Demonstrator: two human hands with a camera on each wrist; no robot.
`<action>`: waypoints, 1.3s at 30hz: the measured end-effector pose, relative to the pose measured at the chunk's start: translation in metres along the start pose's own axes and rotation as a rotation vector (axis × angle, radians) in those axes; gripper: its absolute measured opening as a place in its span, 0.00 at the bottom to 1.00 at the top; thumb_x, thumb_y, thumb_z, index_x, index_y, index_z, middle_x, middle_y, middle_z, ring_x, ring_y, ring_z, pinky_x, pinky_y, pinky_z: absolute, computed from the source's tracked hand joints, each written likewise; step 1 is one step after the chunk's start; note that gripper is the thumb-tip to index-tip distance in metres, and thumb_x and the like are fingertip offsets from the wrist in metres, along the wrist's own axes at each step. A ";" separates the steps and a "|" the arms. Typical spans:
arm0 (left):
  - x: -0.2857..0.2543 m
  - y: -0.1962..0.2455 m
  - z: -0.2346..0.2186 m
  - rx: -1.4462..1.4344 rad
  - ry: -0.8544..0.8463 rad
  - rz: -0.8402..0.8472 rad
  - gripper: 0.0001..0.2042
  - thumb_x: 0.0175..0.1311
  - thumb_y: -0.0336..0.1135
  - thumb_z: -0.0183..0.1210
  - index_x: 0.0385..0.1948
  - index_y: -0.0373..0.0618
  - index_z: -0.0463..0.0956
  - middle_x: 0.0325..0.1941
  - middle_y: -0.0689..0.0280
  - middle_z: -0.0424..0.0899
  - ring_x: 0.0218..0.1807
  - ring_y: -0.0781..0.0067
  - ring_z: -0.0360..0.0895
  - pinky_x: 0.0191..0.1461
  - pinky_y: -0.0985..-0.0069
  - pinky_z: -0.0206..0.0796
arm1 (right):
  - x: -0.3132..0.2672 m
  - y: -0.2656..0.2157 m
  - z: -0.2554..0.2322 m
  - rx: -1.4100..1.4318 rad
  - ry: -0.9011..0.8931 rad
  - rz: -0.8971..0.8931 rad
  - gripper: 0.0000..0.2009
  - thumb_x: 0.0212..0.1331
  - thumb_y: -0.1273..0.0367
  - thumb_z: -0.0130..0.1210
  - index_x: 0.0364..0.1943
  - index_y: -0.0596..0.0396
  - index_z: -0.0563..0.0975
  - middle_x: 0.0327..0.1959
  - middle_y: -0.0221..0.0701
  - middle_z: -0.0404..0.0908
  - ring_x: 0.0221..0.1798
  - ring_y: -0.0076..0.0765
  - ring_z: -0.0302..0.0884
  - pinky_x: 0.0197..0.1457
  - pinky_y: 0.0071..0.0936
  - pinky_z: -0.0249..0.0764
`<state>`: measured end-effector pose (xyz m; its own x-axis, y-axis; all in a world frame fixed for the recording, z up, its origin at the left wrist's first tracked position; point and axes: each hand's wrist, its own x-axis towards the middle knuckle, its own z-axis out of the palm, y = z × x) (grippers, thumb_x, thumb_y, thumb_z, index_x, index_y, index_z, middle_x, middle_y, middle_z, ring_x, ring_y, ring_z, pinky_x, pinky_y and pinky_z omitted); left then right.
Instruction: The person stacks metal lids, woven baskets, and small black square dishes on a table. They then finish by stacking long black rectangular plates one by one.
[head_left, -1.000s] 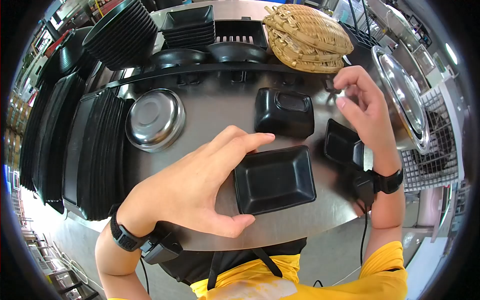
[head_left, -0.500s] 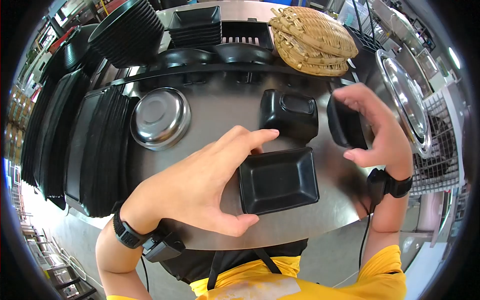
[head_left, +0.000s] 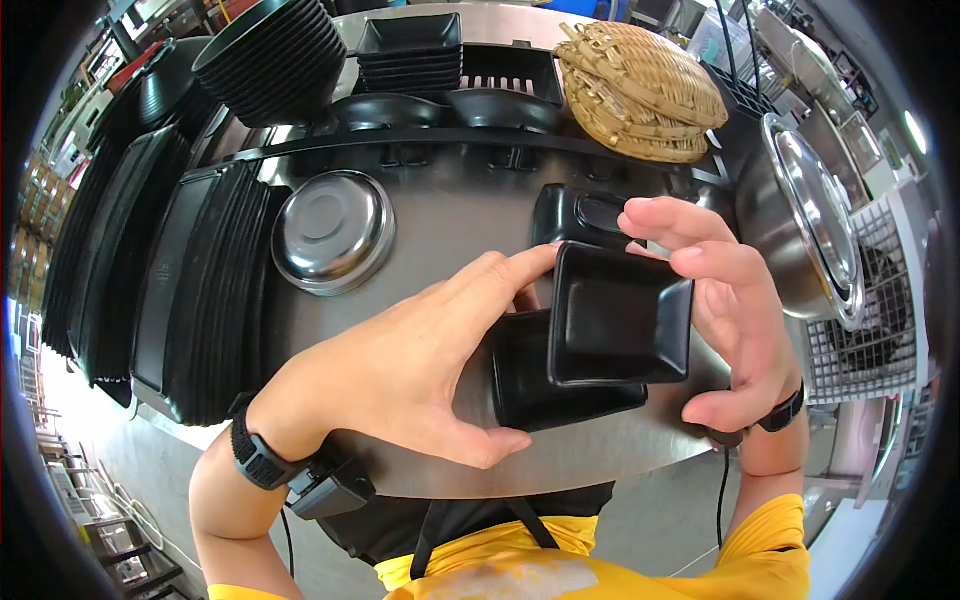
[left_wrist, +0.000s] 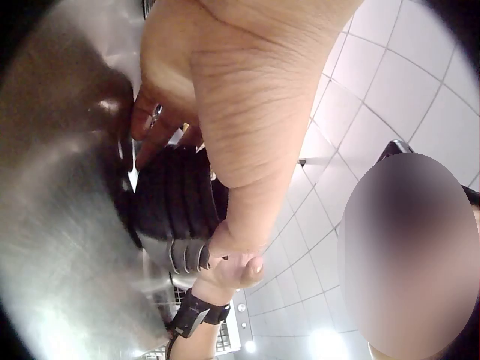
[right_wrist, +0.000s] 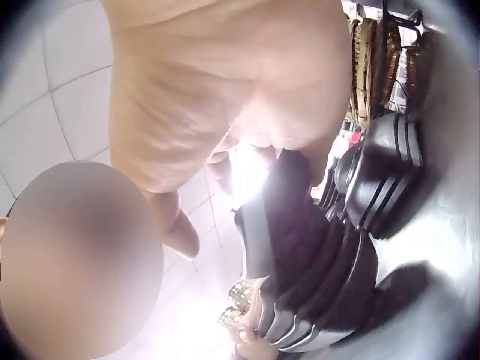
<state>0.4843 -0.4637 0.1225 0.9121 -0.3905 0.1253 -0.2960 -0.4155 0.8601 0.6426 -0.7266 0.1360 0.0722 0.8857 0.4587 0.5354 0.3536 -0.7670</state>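
My left hand (head_left: 410,365) reaches round the left side of a stack of black square bowls (head_left: 520,395), thumb at the near corner and fingers along the far side; the wrist view shows several nested bowls (left_wrist: 176,195). Another black bowl (head_left: 620,315), hollow side up, overlaps the stack's right part in the head view. Beside it is my right hand (head_left: 725,300), its fingers at the bowl's far right corner, the thumb well apart from it. Behind them sits an upside-down black bowl stack (right_wrist: 382,172), partly hidden by the right hand in the head view.
An upturned metal bowl (head_left: 335,230) lies left on the steel table (head_left: 450,190). Black trays (head_left: 200,300) stand stacked at the left edge. Behind are more black bowls (head_left: 270,65) and woven baskets (head_left: 645,90). A lidded metal pot (head_left: 800,225) stands right.
My right hand reached a black bowl on the right, then moved left with it over the stack. Its thumb now stands away from the bowl. The left hand has stayed at the stack.
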 end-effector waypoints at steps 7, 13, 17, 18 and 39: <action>-0.001 -0.003 0.005 -0.038 0.058 0.019 0.55 0.38 0.38 0.79 0.72 0.39 0.54 0.62 0.56 0.69 0.62 0.62 0.70 0.68 0.69 0.61 | -0.001 0.001 0.013 0.184 0.056 0.043 0.40 0.45 0.59 0.71 0.66 0.52 0.68 0.74 0.58 0.55 0.78 0.60 0.53 0.77 0.51 0.53; 0.000 0.000 0.000 0.011 0.014 0.034 0.47 0.37 0.42 0.82 0.62 0.38 0.64 0.57 0.59 0.71 0.58 0.64 0.72 0.64 0.72 0.64 | -0.003 0.010 0.005 0.185 0.198 0.221 0.30 0.50 0.72 0.61 0.63 0.60 0.71 0.69 0.41 0.65 0.74 0.37 0.59 0.74 0.36 0.54; 0.000 0.000 0.000 0.007 0.036 0.045 0.46 0.37 0.45 0.83 0.59 0.37 0.67 0.55 0.59 0.71 0.57 0.64 0.72 0.61 0.72 0.65 | -0.003 0.017 0.002 -0.144 0.353 0.314 0.31 0.52 0.73 0.63 0.65 0.56 0.70 0.69 0.37 0.68 0.72 0.34 0.63 0.72 0.32 0.58; 0.000 0.000 0.000 0.007 0.038 0.046 0.46 0.37 0.45 0.83 0.59 0.37 0.67 0.55 0.59 0.71 0.57 0.64 0.72 0.61 0.72 0.65 | -0.002 0.018 0.004 -0.262 0.285 0.370 0.34 0.51 0.74 0.65 0.67 0.56 0.68 0.69 0.37 0.67 0.72 0.36 0.63 0.73 0.33 0.58; 0.003 -0.001 0.002 0.070 0.022 0.066 0.45 0.38 0.43 0.82 0.61 0.38 0.68 0.55 0.57 0.74 0.57 0.59 0.73 0.62 0.70 0.66 | -0.007 0.039 -0.002 -0.248 0.390 0.325 0.36 0.46 0.74 0.69 0.66 0.54 0.70 0.62 0.31 0.72 0.64 0.30 0.70 0.66 0.30 0.67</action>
<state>0.4869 -0.4657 0.1211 0.8957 -0.4012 0.1917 -0.3738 -0.4460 0.8132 0.6649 -0.7194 0.1035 0.5466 0.7441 0.3842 0.6119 -0.0417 -0.7898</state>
